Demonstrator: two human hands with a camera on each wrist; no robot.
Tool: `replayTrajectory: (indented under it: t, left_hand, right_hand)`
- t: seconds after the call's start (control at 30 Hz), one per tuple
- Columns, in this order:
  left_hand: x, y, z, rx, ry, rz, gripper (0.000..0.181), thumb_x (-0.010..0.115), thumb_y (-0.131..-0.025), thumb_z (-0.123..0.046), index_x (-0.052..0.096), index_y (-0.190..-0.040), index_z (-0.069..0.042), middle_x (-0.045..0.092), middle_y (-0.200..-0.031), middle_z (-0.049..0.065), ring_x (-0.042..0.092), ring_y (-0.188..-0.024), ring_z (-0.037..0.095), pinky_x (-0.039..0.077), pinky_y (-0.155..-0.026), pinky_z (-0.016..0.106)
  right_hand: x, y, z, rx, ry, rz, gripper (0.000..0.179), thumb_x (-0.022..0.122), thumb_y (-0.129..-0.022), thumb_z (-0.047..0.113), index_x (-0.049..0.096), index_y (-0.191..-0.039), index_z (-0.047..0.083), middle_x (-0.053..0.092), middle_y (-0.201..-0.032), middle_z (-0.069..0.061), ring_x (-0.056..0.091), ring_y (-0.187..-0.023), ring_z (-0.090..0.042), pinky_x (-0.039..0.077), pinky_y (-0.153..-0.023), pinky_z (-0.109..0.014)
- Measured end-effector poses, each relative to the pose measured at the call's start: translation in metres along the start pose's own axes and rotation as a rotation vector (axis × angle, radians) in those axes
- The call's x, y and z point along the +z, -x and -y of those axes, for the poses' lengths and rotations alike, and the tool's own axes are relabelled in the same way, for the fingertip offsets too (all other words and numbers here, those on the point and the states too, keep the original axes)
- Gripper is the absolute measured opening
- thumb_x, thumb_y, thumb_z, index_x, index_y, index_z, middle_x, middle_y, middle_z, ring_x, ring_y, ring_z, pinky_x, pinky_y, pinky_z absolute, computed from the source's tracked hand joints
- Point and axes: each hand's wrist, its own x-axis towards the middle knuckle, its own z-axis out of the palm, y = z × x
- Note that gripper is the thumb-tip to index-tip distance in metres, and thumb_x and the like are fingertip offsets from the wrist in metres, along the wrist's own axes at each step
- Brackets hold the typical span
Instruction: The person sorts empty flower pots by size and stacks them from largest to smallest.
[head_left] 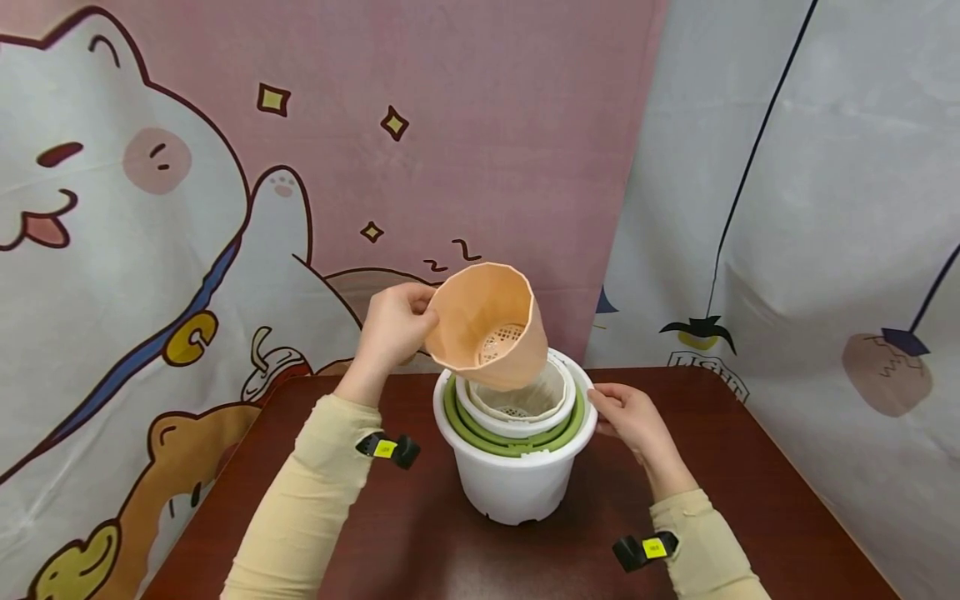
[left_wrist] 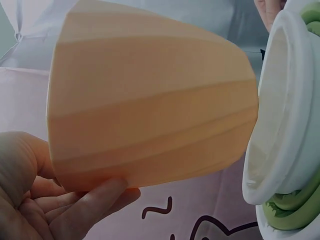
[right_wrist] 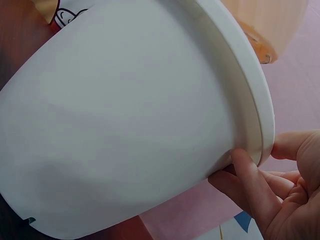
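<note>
My left hand (head_left: 397, 327) pinches the rim of an orange faceted flower pot (head_left: 487, 312) with drain holes in its base. The pot hangs tilted over a nested stack, its mouth facing me in the head view. Outermost in the stack is a large white pot (head_left: 512, 483) standing upright on the table. Inside it sit green pots (head_left: 517, 442), then a smaller white pot (head_left: 555, 417) and a cream pot (head_left: 517, 402) with a holed base. On the right, my right hand (head_left: 630, 417) grips the large white pot's rim (right_wrist: 265, 115) between thumb and fingers.
The dark red-brown table (head_left: 675, 467) carries the stack near its middle. Close behind it hangs a pink cloth backdrop (head_left: 540, 167) with cartoon animals, and a pale cloth (head_left: 825, 208) borders the right. A black camera (head_left: 390, 448) is strapped to each wrist.
</note>
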Motion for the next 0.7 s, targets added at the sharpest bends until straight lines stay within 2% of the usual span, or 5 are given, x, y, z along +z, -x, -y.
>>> replayTrajectory:
  t: [0.5, 0.7]
  left_hand:
    - [0.016, -0.003, -0.001, 0.031, -0.077, 0.037, 0.026, 0.059, -0.084, -0.003, 0.075, -0.105, -0.003, 0.071, -0.08, 0.007, 0.063, -0.061, 0.016, 0.049, -0.051, 0.026]
    - [0.022, -0.005, -0.003, 0.071, -0.092, 0.042, 0.026, 0.059, -0.083, -0.002, 0.075, -0.104, -0.002, 0.071, -0.078, 0.006, 0.062, -0.061, 0.015, 0.049, -0.052, 0.026]
  right_hand:
    - [0.0, 0.0, 0.0, 0.0, 0.007, 0.001, 0.048, 0.059, -0.1, 0.02, 0.05, -0.133, -0.013, 0.064, -0.119, -0.026, 0.067, -0.083, -0.013, 0.059, -0.077, -0.037]
    - [0.0, 0.0, 0.001, 0.005, 0.016, -0.004, 0.047, 0.059, -0.1, 0.021, 0.051, -0.133, -0.013, 0.064, -0.119, -0.026, 0.067, -0.084, -0.014, 0.059, -0.076, -0.035]
